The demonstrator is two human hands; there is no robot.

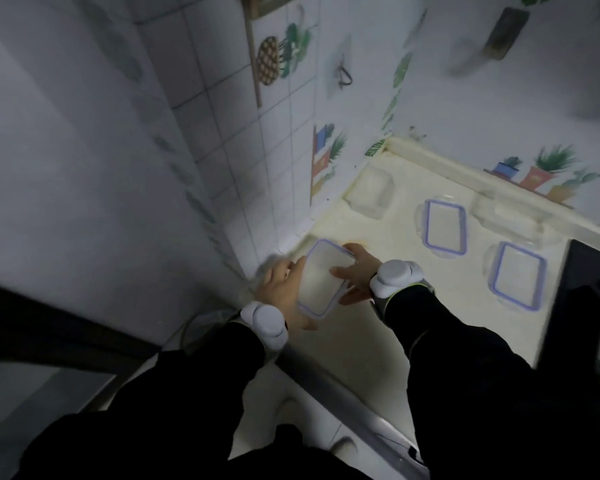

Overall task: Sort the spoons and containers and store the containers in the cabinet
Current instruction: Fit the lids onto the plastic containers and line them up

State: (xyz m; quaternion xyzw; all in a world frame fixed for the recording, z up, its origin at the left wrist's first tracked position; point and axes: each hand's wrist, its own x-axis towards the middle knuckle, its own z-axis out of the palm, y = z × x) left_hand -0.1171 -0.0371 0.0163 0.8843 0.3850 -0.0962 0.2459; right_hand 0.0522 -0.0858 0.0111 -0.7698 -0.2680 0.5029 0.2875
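A clear rectangular container with a blue-rimmed lid (321, 277) is held over the left end of the cream countertop (371, 327). My left hand (284, 289) grips its left side and my right hand (355, 273) grips its right side. Two more lidded containers (444, 225) (516, 277) lie flat on the counter to the right. An open clear container without a lid (369, 194) sits in the back corner, and another clear one (513, 216) rests along the back wall. No spoons are visible.
Tiled walls with plant stickers (284, 57) close off the counter at left and back. A dark stovetop (589, 306) borders the counter on the right. A metal strip (347, 393) runs along the counter's front. A dark surface (49, 341) lies lower left.
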